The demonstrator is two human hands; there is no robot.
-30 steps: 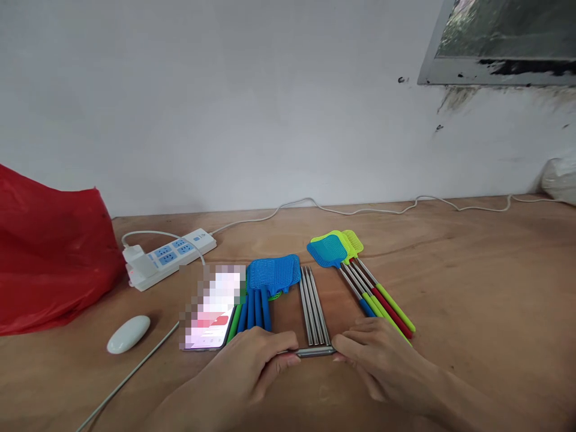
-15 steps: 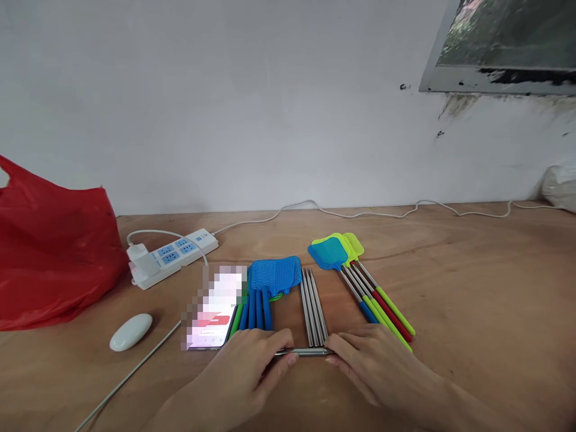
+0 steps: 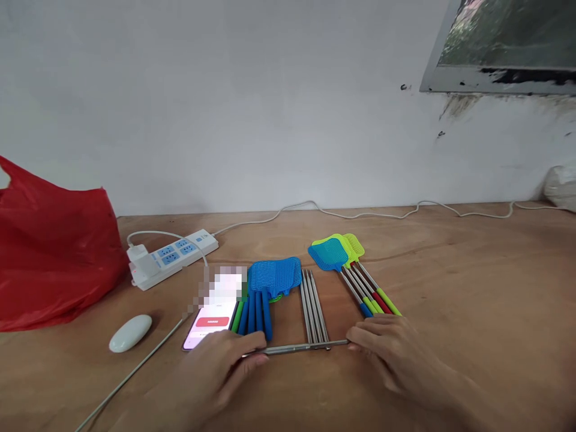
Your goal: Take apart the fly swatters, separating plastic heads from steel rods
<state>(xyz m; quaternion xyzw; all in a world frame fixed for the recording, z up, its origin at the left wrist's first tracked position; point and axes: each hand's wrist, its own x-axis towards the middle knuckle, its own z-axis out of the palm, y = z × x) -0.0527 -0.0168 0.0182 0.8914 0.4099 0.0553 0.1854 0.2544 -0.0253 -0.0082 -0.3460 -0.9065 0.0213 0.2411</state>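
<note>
Rod: thin telescopic metal, lower centre, crosswise on table, just in front of spare rods.
Left hand: thumb and fingers pinch its left end.
Right hand: fingertips grip its right end.
Step, judged: rod held drawn out between both hands; more length would call for a straight, level pull.
Red bag, left edge: contents hidden.
Swatters: centre right.

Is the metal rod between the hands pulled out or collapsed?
Pulled out: the metal rod steps from thin to thicker between left hand and right hand.
</note>
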